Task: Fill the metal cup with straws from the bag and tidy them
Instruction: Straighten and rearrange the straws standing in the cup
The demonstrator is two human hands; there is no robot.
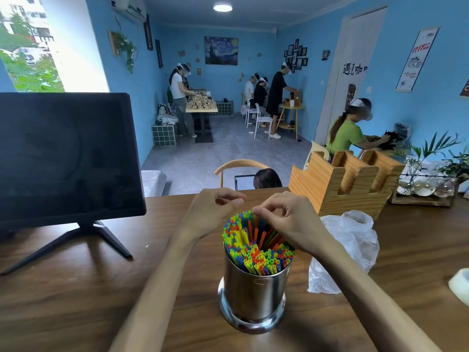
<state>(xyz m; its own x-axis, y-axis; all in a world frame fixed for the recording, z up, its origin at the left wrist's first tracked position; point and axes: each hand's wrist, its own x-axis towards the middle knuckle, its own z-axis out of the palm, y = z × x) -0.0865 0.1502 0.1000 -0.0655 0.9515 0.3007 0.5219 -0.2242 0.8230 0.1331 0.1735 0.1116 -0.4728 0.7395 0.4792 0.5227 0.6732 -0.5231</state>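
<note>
The right hand (286, 219) hides the far straws (256, 247); faces are blurred.

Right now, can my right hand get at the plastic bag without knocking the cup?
Probably yes. The right hand hovers over the straws, and the plastic bag lies just to its right on the table, beside the metal cup, with nothing between.

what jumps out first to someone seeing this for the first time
The bright multicoloured straws packed in the metal cup at centre front, with the left hand and right hand over their tips. Then the dark monitor on the left and the crumpled plastic bag to the cup's right.
</note>
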